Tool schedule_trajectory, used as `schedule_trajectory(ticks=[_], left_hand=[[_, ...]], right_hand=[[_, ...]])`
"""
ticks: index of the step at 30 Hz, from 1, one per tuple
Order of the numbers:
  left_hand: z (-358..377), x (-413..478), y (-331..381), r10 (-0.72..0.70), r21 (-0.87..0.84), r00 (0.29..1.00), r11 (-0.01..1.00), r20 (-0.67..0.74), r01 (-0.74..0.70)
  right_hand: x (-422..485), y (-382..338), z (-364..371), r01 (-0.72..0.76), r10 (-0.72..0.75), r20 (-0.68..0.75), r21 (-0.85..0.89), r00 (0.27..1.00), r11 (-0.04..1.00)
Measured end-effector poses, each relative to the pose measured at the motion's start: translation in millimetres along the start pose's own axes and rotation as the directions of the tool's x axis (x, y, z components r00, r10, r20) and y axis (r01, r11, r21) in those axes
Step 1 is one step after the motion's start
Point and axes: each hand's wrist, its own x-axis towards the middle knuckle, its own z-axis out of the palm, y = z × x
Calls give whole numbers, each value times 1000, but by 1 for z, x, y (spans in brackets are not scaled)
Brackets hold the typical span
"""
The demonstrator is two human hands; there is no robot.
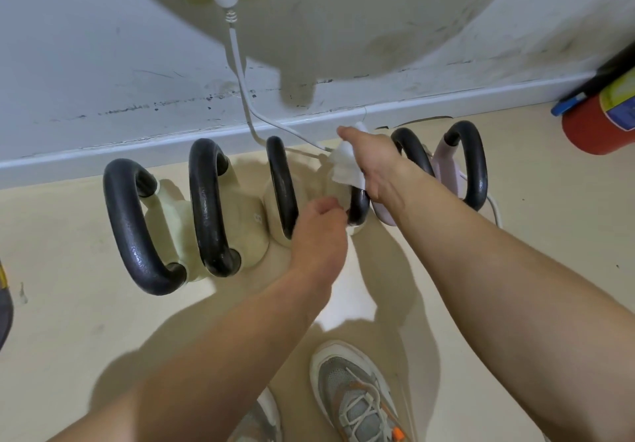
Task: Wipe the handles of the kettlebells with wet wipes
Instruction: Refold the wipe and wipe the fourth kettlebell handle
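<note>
Several kettlebells with black handles stand in a row on the floor by the wall: cream ones at the left [137, 228], [209, 208], [281, 184], and pink ones at the right [470, 163]. My right hand [374, 163] presses a white wet wipe [345, 165] around the black handle [359, 206] of the fourth kettlebell, near its top. My left hand [321, 232] sits lower on the same kettlebell, fingers curled at the base of that handle; whether it grips it is hard to tell.
A white cable [240, 74] hangs from a plug and runs behind the kettlebells along the skirting board. A red fire extinguisher [601, 118] lies at the right wall. My shoes [357, 397] are on the beige floor below.
</note>
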Motion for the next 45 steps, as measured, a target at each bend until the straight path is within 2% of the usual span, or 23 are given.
schedule_trajectory(ticks=[3, 5, 6, 8, 10, 12, 15, 17, 19, 21, 23, 25, 29, 31, 33, 36, 40, 42, 45], left_hand=[[5, 1, -13, -14, 118, 995, 993, 97, 2], [5, 6, -13, 20, 126, 997, 992, 72, -29], [5, 9, -14, 17, 98, 999, 995, 31, -20], [6, 8, -12, -49, -47, 998, 998, -29, 47], [6, 2, -9, -143, -192, 989, 972, -46, 132], [4, -6, -4, -187, -211, 981, 962, -54, 171], [-3, -20, 6, -160, -49, 987, 986, -20, 159], [-8, -28, 10, -151, -14, 988, 988, -15, 151], [-14, -35, 11, -92, -8, 995, 996, -22, 92], [-16, -40, 11, -57, 25, 998, 998, 7, 57], [-13, -41, 7, -67, 47, 997, 997, 31, 66], [-7, -36, -2, -114, 50, 993, 993, 37, 112], [4, -19, -21, -286, -106, 952, 949, 113, 298], [8, -11, -29, -292, -159, 945, 936, 150, 315], [10, -3, -33, -198, -141, 973, 967, 117, 213], [10, 5, -35, 31, 5, 997, 1000, 70, -31], [13, -2, -45, 293, 247, 950, 918, 105, -310], [18, -4, -50, 342, 280, 922, 881, 181, -381], [24, 7, -49, 387, 353, 900, 829, 199, -434]], right_hand=[[-7, 1, -4, 37, -44, -65, -95, 997, 995], [-21, 3, -2, 120, -139, -46, -291, 989, 949], [-25, 8, -1, 164, -194, -45, -371, 980, 914], [-38, 22, -1, 256, -303, -59, -396, 951, 882], [-49, 43, -2, 355, -427, -114, -390, 897, 850], [-57, 66, -2, 428, -506, -136, -376, 852, 822], [-53, 95, -2, 546, -659, -63, -503, 750, 670], [-47, 103, -5, 598, -704, -59, -480, 708, 642], [-45, 104, -10, 600, -686, -92, -409, 722, 687], [-45, 102, -13, 539, -591, -107, -306, 799, 784], [-49, 98, -12, 457, -471, -98, -139, 877, 879], [-50, 93, -13, 397, -397, -42, -16, 917, 918], [-48, 80, -29, 334, -335, 119, 29, 935, 942], [-51, 77, -39, 336, -337, 197, 44, 920, 941], [-61, 79, -47, 344, -351, 274, 74, 895, 936], [-78, 92, -57, 381, -409, 332, 149, 850, 913], [-95, 110, -64, 387, -449, 319, 241, 834, 890], [-98, 116, -67, 420, -480, 315, 240, 819, 875], [-102, 126, -68, 419, -482, 292, 255, 826, 872]])
